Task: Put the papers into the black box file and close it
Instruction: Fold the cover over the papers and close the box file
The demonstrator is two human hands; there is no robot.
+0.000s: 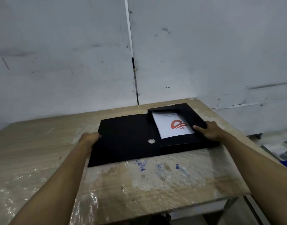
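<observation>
Hands grip the black box file at mid-frame: the left hand clamps its open cover's left edge, the right hand pinches the side flap over the tray. Papers lie inside, right of centre, on the plastic-wrapped tabletop.

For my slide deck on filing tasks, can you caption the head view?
Papers lie in the open black box file; left hand grips its cover, right hand its side flap.

"ABC" under an orange logo on the top paper
</observation>
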